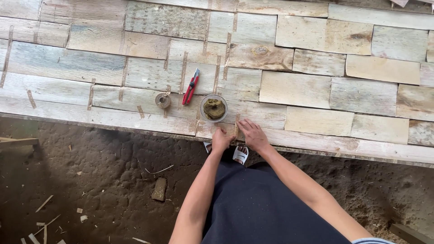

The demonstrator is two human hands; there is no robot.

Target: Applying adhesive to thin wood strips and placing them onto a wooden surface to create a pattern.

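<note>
A wide sheet of thin wood veneer pieces (294, 90) joined by brown tape strips lies before me. My left hand (221, 140) pinches the near edge of the sheet, fingers closed on a short strip of brown tape (236, 129). My right hand (253, 134) presses flat on the veneer just right of that strip. Just beyond the hands stands a small clear bowl (214, 108) holding a brownish sponge. A red utility knife (191, 86) and a roll of brown tape (162, 100) lie to its left.
Dark packed earth floor (113, 180) lies below the sheet's near edge, littered with wood scraps and a small block (159, 189). My foot in a white sandal (240, 154) shows under the edge. A wooden piece (18, 142) juts in at left.
</note>
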